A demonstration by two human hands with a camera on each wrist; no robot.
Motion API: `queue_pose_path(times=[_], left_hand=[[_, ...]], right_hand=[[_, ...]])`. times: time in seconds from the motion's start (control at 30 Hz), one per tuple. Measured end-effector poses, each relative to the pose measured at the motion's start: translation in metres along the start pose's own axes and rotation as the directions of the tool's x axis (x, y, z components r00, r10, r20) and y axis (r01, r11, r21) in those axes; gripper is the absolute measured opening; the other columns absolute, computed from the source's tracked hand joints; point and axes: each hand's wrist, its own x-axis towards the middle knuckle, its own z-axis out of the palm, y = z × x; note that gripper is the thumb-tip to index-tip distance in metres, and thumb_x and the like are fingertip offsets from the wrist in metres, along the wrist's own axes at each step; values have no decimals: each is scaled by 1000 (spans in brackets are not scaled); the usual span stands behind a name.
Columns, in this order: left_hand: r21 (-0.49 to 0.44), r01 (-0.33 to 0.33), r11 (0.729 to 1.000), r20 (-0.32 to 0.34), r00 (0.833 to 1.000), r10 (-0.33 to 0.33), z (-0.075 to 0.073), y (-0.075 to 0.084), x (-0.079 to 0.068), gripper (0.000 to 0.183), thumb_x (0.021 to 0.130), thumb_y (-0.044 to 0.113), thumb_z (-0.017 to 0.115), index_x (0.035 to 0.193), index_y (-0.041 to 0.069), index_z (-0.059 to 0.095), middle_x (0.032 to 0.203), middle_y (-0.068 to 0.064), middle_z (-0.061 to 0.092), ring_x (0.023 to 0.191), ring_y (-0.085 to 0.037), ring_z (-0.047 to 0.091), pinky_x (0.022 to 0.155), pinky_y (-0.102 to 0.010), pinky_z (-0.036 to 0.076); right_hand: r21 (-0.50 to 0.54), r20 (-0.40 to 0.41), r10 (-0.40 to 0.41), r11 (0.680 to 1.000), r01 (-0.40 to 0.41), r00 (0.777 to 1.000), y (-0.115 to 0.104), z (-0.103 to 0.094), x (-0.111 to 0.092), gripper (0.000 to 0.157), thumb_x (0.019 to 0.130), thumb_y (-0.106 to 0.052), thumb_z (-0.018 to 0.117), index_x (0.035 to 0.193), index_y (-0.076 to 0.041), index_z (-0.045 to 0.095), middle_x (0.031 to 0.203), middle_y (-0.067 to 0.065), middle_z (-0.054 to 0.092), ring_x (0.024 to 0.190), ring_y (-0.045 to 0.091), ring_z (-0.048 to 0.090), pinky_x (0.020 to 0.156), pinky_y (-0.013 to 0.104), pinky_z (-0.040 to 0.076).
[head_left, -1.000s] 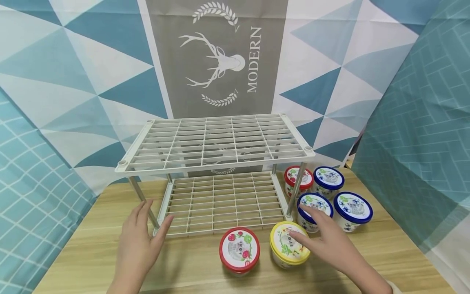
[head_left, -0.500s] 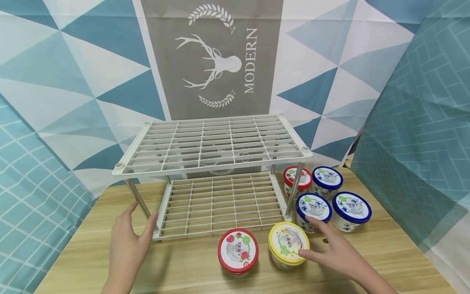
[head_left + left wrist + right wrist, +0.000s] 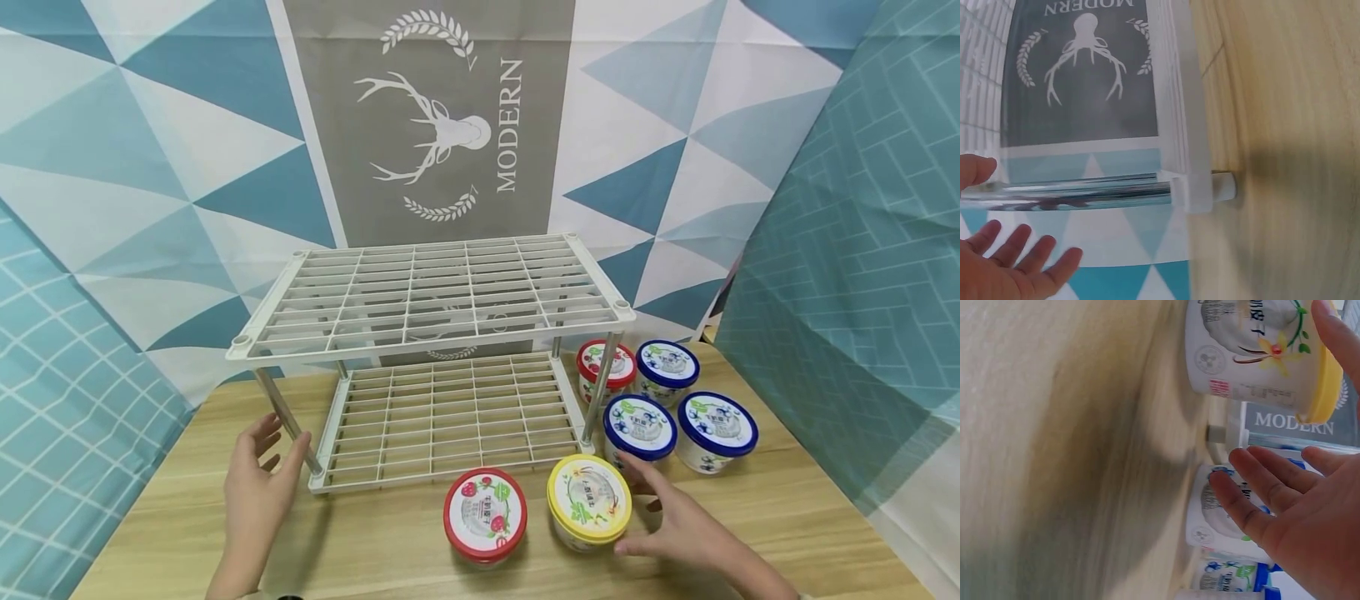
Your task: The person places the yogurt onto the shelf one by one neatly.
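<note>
My left hand [image 3: 258,496] is beside the front left metal leg [image 3: 287,417] of a white two-tier wire rack [image 3: 442,337]. In the left wrist view its thumb and relaxed fingers [image 3: 1029,256] lie on opposite sides of the chrome pole without closing on it. To the right of a yellow-lidded cup [image 3: 588,500] is my right hand [image 3: 678,525], thumb and fingers spread apart. The right wrist view has the yellow-lidded cup [image 3: 1254,350] between thumb and fingers, with a gap on the finger side. A red-lidded cup [image 3: 485,515] stands left of the yellow one.
Right of the rack stand several blue-lidded cups, the nearest [image 3: 640,427] close to my right fingers. Behind the right front leg is another red-lidded cup [image 3: 606,367]. Patterned cloth [image 3: 427,125] hangs behind the wooden table [image 3: 165,500].
My right hand has moved down from over the yellow-lidded cup to its right side. My left hand has shifted left and lower by the rack leg. The cups and rack keep their places.
</note>
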Motion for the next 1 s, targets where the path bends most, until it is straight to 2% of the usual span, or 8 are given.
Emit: queue_pose_path(times=[0.07,0.13,0.23,0.33,0.5,0.67,0.87,1.0], left_hand=[[-25,22,999,1,1000,-22,1,-3,3,60,89,22,64,136,-2,36,135,-22,45,120,-40,47,84,-6,46],[-52,38,998,-2,999,-38,3,-6,5,59,89,21,64,136,-1,36,134,-19,46,119,-36,48,75,7,35],[-72,49,996,1,999,-49,5,-8,7,58,90,20,63,136,0,36,133,-15,46,116,-28,49,75,8,36],[-75,56,996,1,998,-56,7,-9,9,57,90,19,63,137,1,36,132,-12,46,109,-9,49,77,7,38],[-107,53,993,-35,998,-57,10,-11,10,52,90,14,63,133,2,38,120,4,48,96,12,43,76,6,40],[-193,-19,981,-114,993,-4,13,-14,13,44,88,4,62,128,-1,42,102,20,49,92,11,50,75,2,44],[-280,-115,953,-200,978,59,16,-17,16,37,86,-5,61,121,-3,49,95,20,55,88,7,56,73,-1,48],[-308,-155,939,-234,969,84,17,-19,17,35,85,-7,61,118,-6,51,93,18,57,85,6,58,72,-3,50]], right_hand=[[18,13,-12,1000,12,1000,3,1,2,106,68,-34,82,148,-9,17,137,24,41,116,37,51,84,33,51],[35,25,-6,999,5,1000,5,2,4,107,68,-33,83,148,-9,16,141,24,37,117,37,50,85,31,51],[67,48,22,997,-25,999,7,5,6,107,68,-32,83,148,-9,16,145,23,32,120,37,48,87,30,51],[97,67,46,994,-53,997,9,8,9,107,68,-32,83,148,-9,16,145,22,31,119,35,48,86,27,51],[140,73,16,990,-26,997,10,12,13,108,67,-27,84,148,-7,16,143,24,33,117,33,49,81,21,50],[163,63,3,987,-13,998,12,15,16,108,66,-25,85,147,-3,17,143,25,34,119,36,48,83,19,48],[139,50,45,989,-52,998,11,20,17,104,63,-30,86,144,-3,26,139,19,42,125,37,44,101,51,41],[137,47,33,990,-39,998,10,21,18,101,63,-27,87,142,-2,29,137,18,44,124,37,44,101,50,40]])
